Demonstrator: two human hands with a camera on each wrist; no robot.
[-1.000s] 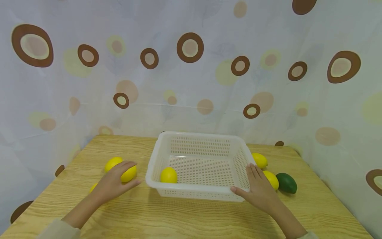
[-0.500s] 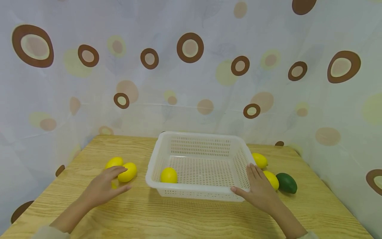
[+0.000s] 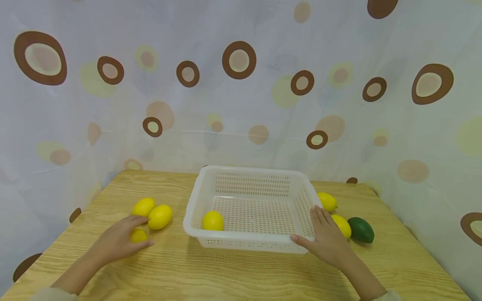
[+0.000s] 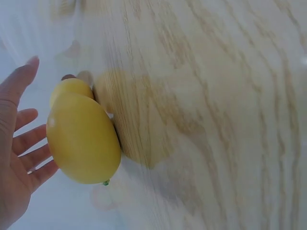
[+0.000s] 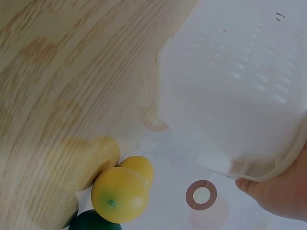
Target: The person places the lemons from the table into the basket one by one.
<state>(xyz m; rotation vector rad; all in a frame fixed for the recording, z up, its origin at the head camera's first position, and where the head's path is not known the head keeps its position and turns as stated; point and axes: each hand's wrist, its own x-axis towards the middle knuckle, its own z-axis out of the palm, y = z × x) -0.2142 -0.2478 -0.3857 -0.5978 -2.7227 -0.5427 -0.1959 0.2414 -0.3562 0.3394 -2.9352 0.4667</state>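
Note:
My left hand (image 3: 114, 241) is low over the table's left side, thumb and fingers spread about a yellow lemon (image 3: 138, 235) that it partly hides. In the left wrist view, the fingers are apart behind the near lemon (image 4: 84, 139), holding nothing firmly. Just beyond, two more lemons lie side by side, a rear one (image 3: 144, 207) and a front one (image 3: 160, 217). My right hand (image 3: 328, 239) rests on the front right corner of a white plastic basket (image 3: 248, 236), fingers straight along the rim. Inside the basket, at its front left, sits one lemon (image 3: 213, 220).
Right of the basket lie a far lemon (image 3: 327, 202), a nearer lemon (image 3: 342, 226) and a dark green, avocado-shaped fruit (image 3: 361, 230) touching it. Everything stands on a wood-grain table (image 3: 233, 276). A patterned curtain (image 3: 241, 117) hangs behind and at the sides.
My left hand has moved left and toward me, from over the two farther lemons to the nearest one, uncovering the other two. My right hand and the basket have stayed still.

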